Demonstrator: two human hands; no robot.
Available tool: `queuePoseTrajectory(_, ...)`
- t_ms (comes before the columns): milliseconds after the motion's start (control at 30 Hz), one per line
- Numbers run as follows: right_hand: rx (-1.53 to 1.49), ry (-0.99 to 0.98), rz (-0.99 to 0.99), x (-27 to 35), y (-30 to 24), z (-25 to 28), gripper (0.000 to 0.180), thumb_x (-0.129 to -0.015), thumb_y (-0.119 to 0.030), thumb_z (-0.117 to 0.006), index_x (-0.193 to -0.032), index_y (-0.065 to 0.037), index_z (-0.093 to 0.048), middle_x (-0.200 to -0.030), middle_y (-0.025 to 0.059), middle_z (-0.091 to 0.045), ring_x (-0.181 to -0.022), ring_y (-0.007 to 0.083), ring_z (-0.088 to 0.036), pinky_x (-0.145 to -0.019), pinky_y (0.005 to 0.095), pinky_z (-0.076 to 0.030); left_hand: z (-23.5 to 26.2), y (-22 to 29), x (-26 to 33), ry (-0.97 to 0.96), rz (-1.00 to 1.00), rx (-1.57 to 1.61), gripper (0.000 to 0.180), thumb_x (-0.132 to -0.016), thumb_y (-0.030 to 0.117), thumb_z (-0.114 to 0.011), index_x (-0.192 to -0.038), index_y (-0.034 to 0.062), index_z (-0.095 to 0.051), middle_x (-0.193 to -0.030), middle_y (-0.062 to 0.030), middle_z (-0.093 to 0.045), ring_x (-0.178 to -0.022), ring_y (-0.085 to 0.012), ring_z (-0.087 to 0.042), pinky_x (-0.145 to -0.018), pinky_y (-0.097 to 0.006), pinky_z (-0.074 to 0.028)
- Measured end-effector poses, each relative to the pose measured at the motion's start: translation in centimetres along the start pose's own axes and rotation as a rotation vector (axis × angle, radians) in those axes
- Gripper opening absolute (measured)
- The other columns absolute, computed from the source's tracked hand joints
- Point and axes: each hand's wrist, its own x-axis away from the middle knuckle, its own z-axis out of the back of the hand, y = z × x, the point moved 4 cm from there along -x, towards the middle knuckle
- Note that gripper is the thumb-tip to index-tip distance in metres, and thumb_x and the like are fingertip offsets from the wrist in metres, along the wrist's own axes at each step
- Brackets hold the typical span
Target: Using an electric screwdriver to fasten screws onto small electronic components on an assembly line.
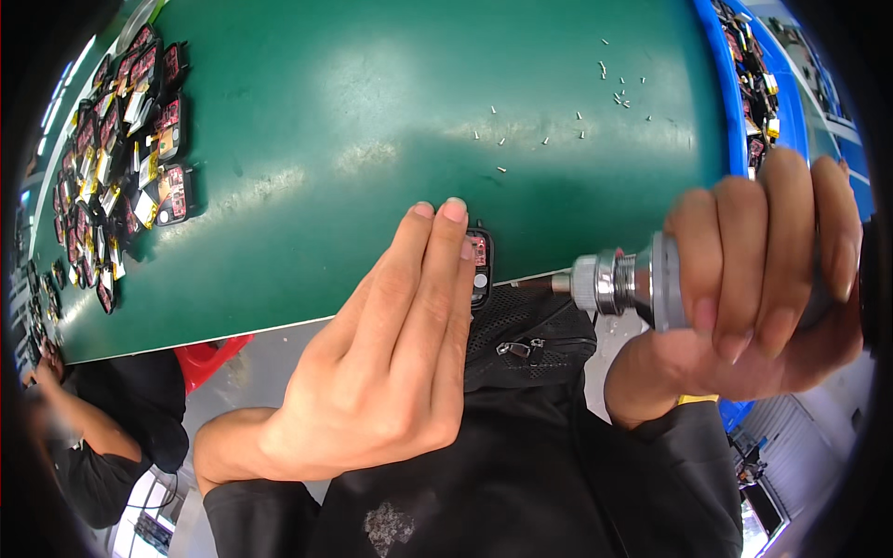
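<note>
My left hand [391, 344] reaches over the table's near edge, its fingers straight and pressed together. They lie against a small black casing with a red circuit board [481, 265], covering its left part; the thumb is hidden. In my right hand [763, 270] is an electric screwdriver [642, 286], wrapped by the fingers and lying nearly level. Its narrow tip points left towards the casing, a short gap away from it. Several small screws [621, 99] are scattered on the green table beyond my hands.
A heap of similar open casings [102, 158] with wires and pale batteries covers the left of the green table [326, 112]. A blue bin [786, 74] with more casings stands at the right. Another person's arm [88, 418] shows at lower left, near a red stool [212, 358].
</note>
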Motion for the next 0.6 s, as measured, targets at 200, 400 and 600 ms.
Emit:
queuePoseTrajectory(200, 0.166, -0.046, -0.157, -1.4, 0.2, 1.2, 0.021, -0.092, -0.028, -0.046, -0.087, -0.008, -0.047, -0.065, 0.004, -0.048, -0.047, 0.0128, -0.042, -0.054, 0.0276, -0.036, -0.7, 0.4, -0.5, 0.043, 0.026, -0.012, 0.031, -0.071, -0.005, -0.061, -0.098, -0.0185, -0.06, -0.107, -0.0293, -0.063, -0.099, -0.0383, -0.064, -0.078, -0.038, -0.058)
queuePoseTrajectory(400, 0.21, -0.091, -0.192, -1.7, 0.8, 1.2, 0.022, -0.093, -0.029, -0.044, -0.087, -0.009, -0.048, -0.065, 0.0041, -0.049, -0.047, 0.0129, -0.043, -0.055, 0.0279, -0.039, -0.8, 0.2, -0.6, 0.076, 0.047, 0.029, 0.029, -0.067, -0.006, -0.062, -0.093, -0.0177, -0.062, -0.104, -0.0287, -0.064, -0.096, -0.0375, -0.065, -0.077, -0.037, -0.058)
queuePoseTrajectory(600, 0.203, -0.206, -0.241, -2.4, 1.8, 1.0, 0.024, -0.096, -0.031, -0.043, -0.085, -0.011, -0.046, -0.065, 0.0038, -0.05, -0.049, 0.0124, -0.044, -0.057, 0.0281, -0.041, -1.4, 0.3, -0.4, 0.136, 0.042, 0.03, 0.024, -0.07, -0.007, -0.061, -0.092, -0.0178, -0.062, -0.102, -0.0291, -0.064, -0.094, -0.0377, -0.065, -0.076, -0.038, -0.058)
